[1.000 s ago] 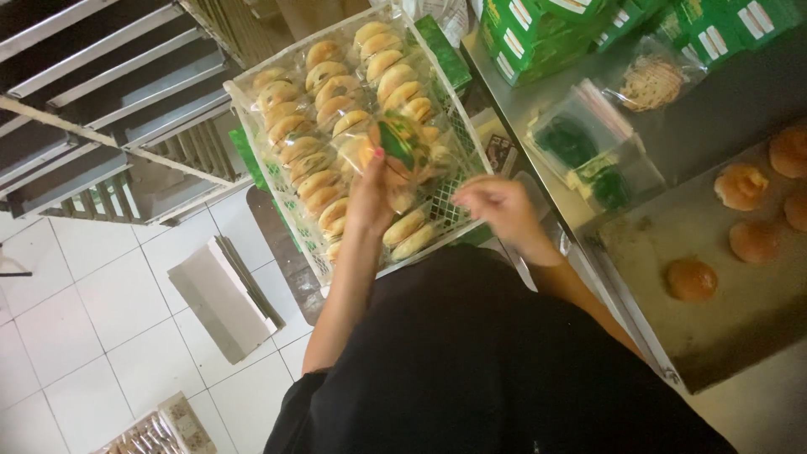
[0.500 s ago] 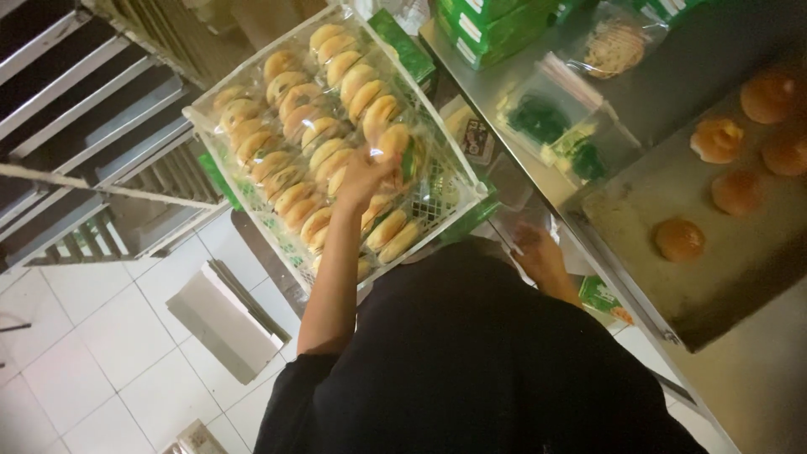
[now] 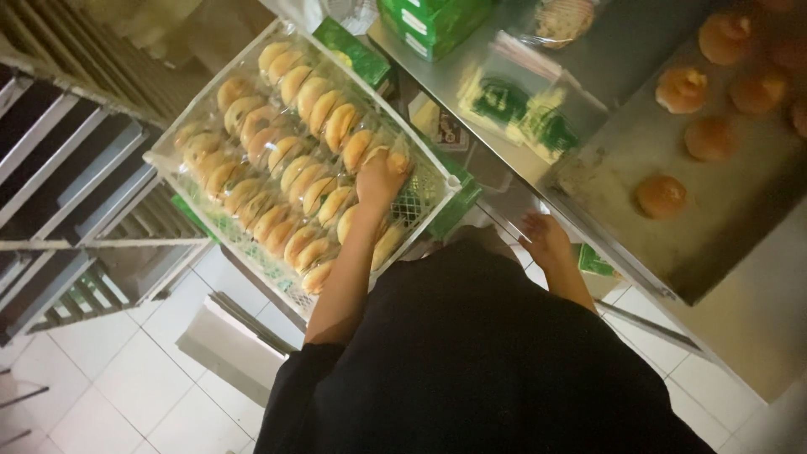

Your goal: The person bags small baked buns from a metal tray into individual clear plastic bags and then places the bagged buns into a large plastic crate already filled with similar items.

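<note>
Head view: the left hand (image 3: 378, 178) reaches into a white crate (image 3: 437, 183), its grip closed over a wrapped bun (image 3: 393, 160) at the near end of a row, so the bun sits half hidden under the fingers. The crate is packed with rows of the same buns (image 3: 277, 160), golden, each in clear film, stood on edge and touching. The right hand (image 3: 546, 240) hangs low by the edge of the steel desk (image 3: 605, 59); whether it is open or closed I cannot tell, and it seems to hold nothing. On the desk lie a tray (image 3: 723, 219) with bare round buns (image 3: 661, 195), clear bags (image 3: 538, 118) and green boxes (image 3: 429, 21).

Risk, as I judge it: the film looks slippery and the rows tight, so a hard squeeze could crush the soft bun, or a tug could drag its neighbours out of line.
</note>
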